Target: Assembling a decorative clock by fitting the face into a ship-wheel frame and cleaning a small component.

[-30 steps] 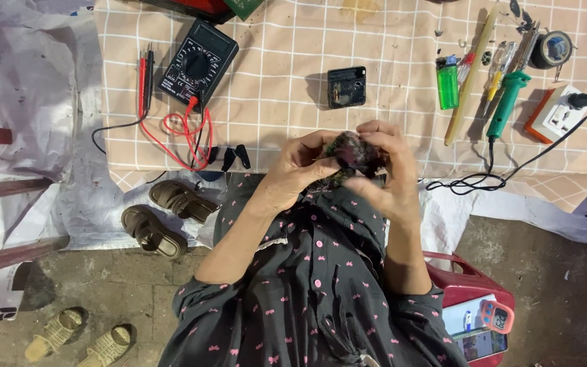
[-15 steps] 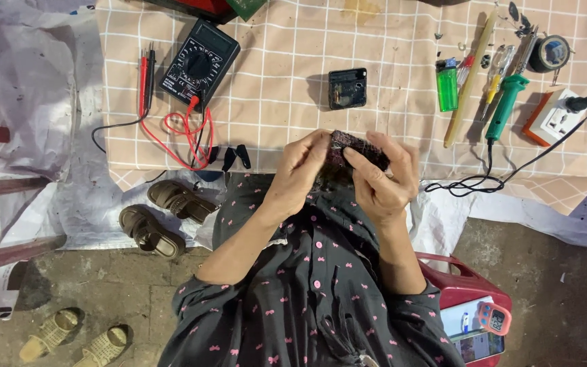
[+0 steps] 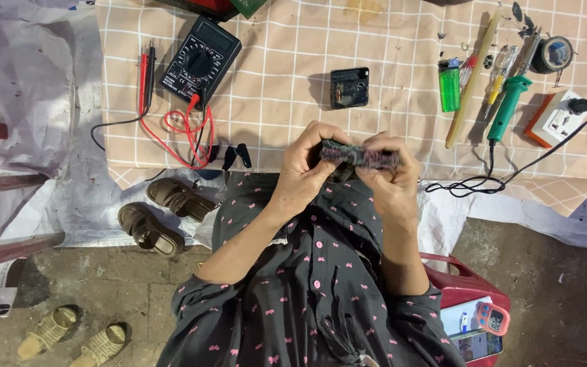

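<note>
Single head-mounted view, aimed straight down from above; near edge of the bench (image 3: 388,41) at frame centre, floor (image 3: 103,272) below, medium range.

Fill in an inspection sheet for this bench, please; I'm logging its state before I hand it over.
Surface: checked cloth over a low table, a stain at its far edge.
Job's things: dark flat part held edge-on in both hands.
Clutter: multimeter, small black module, green lighter, screwdrivers, wooden stick, tape roll, small screws.
Hands: left hand and right hand both closed on the part, fingers curled over its top edge.
Cables: red and black leads coiled by the multimeter; soldering iron cord runs to the socket.
Surroundings: sandals on the floor, red stool.
</note>
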